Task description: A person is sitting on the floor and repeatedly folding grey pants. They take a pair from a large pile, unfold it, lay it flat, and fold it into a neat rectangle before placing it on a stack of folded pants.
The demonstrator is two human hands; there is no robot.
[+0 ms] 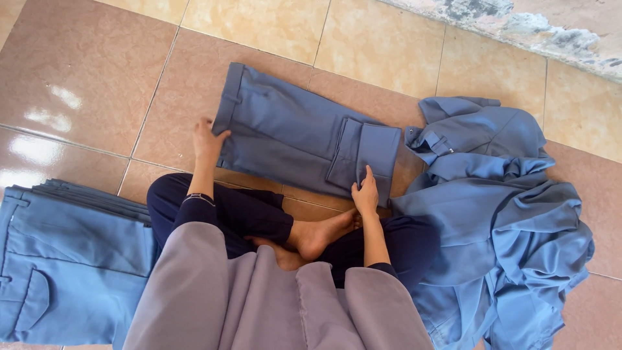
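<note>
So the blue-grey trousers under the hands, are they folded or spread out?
Folded. The trousers lie as a short flat rectangle on the floor, the right hand on a turned-over end, the left hand at the waistband end.
</note>
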